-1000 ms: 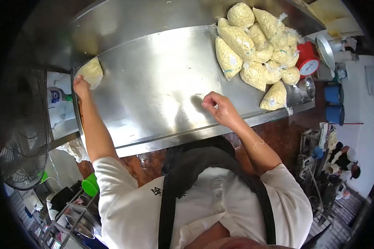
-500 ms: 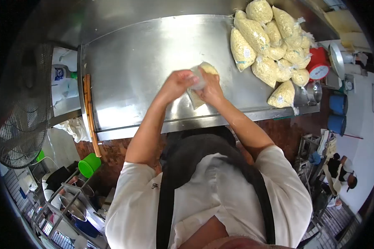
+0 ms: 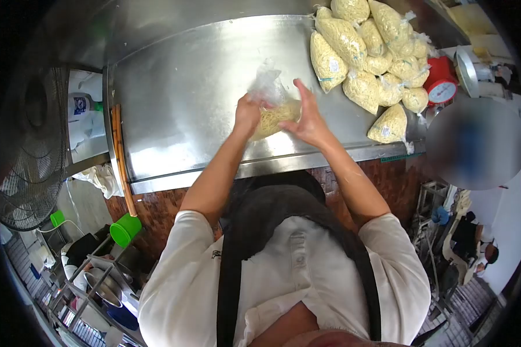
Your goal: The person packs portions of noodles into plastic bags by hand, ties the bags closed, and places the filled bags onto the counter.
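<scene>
A clear plastic bag of pale yellow noodles (image 3: 276,120) is over the steel table (image 3: 185,98), its loose see-through top pointing away from me. My left hand (image 3: 248,117) is closed on the left side of this bag near its neck; some of its fingers are hidden behind the plastic. On the other side, my right hand (image 3: 312,123) is open, thumb and fingers spread wide. Its thumb reaches the bag's lower right side; whether it presses on the plastic I cannot tell.
Several filled noodle bags (image 3: 362,89) are piled at the table's right end, beside a red weighing scale (image 3: 443,91). Wooden rods (image 3: 121,156) lie along the left edge. A fan (image 3: 32,156) and a green bucket (image 3: 125,229) are at the left.
The bag has turned so its filled part faces me and its loose top points away. My right hand has let go and opened to the right; my left hand keeps hold.
</scene>
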Demonstrator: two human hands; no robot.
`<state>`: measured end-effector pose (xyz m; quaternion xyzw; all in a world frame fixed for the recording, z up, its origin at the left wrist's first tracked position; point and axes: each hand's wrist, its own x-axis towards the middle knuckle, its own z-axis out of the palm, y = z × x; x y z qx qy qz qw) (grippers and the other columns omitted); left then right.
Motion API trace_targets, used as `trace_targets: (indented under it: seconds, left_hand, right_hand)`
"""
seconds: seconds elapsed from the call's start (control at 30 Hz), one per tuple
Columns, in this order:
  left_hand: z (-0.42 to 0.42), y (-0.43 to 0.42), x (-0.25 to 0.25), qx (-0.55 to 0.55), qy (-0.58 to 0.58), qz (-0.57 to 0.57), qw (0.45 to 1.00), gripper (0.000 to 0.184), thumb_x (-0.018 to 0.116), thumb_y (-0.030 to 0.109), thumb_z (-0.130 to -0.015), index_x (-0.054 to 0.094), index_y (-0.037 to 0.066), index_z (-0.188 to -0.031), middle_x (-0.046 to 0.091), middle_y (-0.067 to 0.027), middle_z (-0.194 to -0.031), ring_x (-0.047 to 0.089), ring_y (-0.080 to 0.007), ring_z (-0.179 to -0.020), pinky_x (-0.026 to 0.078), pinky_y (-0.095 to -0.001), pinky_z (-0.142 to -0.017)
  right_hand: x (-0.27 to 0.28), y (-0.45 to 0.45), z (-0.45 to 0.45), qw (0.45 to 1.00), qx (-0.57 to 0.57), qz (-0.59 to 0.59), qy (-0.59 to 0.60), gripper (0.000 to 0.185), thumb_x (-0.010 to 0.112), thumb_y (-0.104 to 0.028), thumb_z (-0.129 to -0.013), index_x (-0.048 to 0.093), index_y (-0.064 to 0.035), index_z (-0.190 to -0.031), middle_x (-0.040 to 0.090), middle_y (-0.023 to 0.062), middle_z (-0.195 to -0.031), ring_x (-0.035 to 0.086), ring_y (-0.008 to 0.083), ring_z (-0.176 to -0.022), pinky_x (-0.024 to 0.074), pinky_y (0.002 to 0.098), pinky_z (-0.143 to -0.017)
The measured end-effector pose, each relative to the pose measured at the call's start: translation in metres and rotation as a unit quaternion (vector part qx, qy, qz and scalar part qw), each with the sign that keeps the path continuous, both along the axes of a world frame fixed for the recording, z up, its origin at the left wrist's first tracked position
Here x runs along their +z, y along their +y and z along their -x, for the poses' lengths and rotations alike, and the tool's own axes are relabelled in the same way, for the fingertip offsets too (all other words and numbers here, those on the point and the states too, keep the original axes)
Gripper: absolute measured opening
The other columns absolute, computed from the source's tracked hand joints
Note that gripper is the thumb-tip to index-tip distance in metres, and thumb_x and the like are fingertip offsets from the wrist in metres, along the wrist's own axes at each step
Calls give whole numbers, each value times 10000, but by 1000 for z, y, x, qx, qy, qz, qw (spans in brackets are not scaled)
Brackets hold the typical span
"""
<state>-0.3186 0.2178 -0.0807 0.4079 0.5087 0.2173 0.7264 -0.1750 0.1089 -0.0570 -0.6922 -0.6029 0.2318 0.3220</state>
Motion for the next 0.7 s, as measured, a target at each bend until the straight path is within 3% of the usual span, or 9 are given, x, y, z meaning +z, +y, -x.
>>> trace_targets:
  seconds: [0.07,0.17,0.27,0.37,0.43,0.53,0.57,0.63,0.7]
  left_hand:
    - [-13,1,-30,25,-75,61,995,217,481,52,-945,625,-36,-1081,679,-127,-1000,661,-206,-805,552,-329,-699]
    - [-33,-4,-50,43,-86,104,990,258,479,83,-967,600,-77,-1129,672,-142,-972,643,-218,-816,531,-341,-703]
    - [-49,4,-59,0,49,113,992,292,501,121,-979,565,-36,-1217,647,-147,-1013,604,-217,-886,507,-379,-747]
    - [-11,-23,0,16,-125,-12,992,345,515,219,-1001,523,28,-1288,609,-139,-1127,569,-223,-983,486,-388,-823]
    - [26,-57,16,165,-139,-39,976,499,498,266,-1016,340,65,-1445,541,-122,-1218,520,-227,-1084,448,-389,-902]
    - [58,-86,-4,140,-26,335,932,507,502,344,-1014,398,50,-1414,523,-147,-1277,535,-256,-1116,458,-394,-918]
    - [52,-68,-14,155,-82,276,945,504,494,377,-1013,428,40,-1383,528,-151,-1282,539,-261,-1132,461,-398,-919]
    - [24,-11,-29,175,-199,159,951,524,478,443,-1012,489,18,-1319,536,-159,-1294,546,-271,-1164,468,-404,-919]
    - [15,28,72,102,-358,36,928,471,417,473,-1029,560,32,-1115,618,-118,-1095,601,-243,-1019,503,-389,-863]
  right_hand:
    - [-14,2,9,977,62,157,-133,1197,839,-471,-688,163,87,-1503,257,320,-1518,152,394,-1477,113,482,-1203]
    - [-44,5,38,993,1,42,-108,783,807,-293,-726,453,81,-1316,514,295,-1315,472,449,-1241,349,509,-1074]
    - [-42,5,42,985,-3,108,-137,496,749,-241,-766,585,64,-1120,628,263,-1091,585,419,-1068,443,462,-944]
    - [-54,5,30,994,-73,12,85,384,712,-299,-855,620,56,-967,662,221,-997,623,368,-946,464,505,-895]
    - [-48,5,24,929,-134,50,342,375,687,-322,-893,624,45,-940,662,161,-889,618,296,-815,492,448,-845]
    - [-62,4,27,779,-184,50,598,306,578,-298,-983,624,-1,-923,596,64,-713,579,198,-690,507,385,-800]
    - [-72,3,29,727,-193,42,657,292,530,-280,-1018,622,-22,-921,563,31,-651,561,167,-660,508,368,-791]
    - [-26,12,47,766,-290,141,556,226,576,-266,-995,624,-52,-935,573,37,-775,538,144,-677,502,358,-801]
    - [27,22,46,983,-97,-99,119,115,612,-183,-948,633,-73,-977,602,82,-841,560,219,-690,494,401,-727]
